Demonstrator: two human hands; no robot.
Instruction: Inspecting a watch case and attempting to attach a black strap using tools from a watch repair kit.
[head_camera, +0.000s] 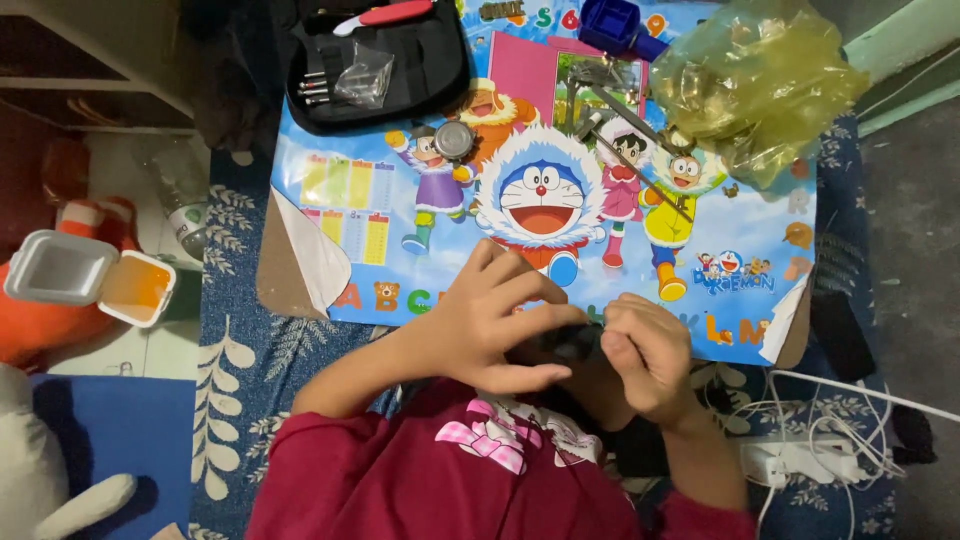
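Both hands meet at the near edge of a small cartoon-printed table (760, 240). The left hand (490, 320) is arched, its fingers curled and its thumb stretched toward the right, and they close on a small dark object (575, 342). The right hand (640, 360) is folded into a loose fist, fingers pressed together, and grips the same object from the other side. The object sits between the two hands, just above the person's chest; most of it is covered, so its kind cannot be told.

The sleeves and shirt (400, 480) are dark red, with a pink bow print on the front.

On the table's far side:
- an open black tool case (430, 70) holding a red-handled tool (385, 14) and a clear bag of small metal parts (362, 75);
- a round metal disc (453, 140), just beside the case;
- a pink card (522, 65);
- a blue box (610, 22);
- a crumpled yellow-green bag (755, 80);
- thin metal tools (640, 140) between the card and the bag.

Off the table to the left stands a white flip-lid box (60, 270), lid open with an orange inner face. To the right, near the right forearm, a white power strip (795, 462) lies on the patterned blue rug (230, 370) with white cables (850, 395) around it.
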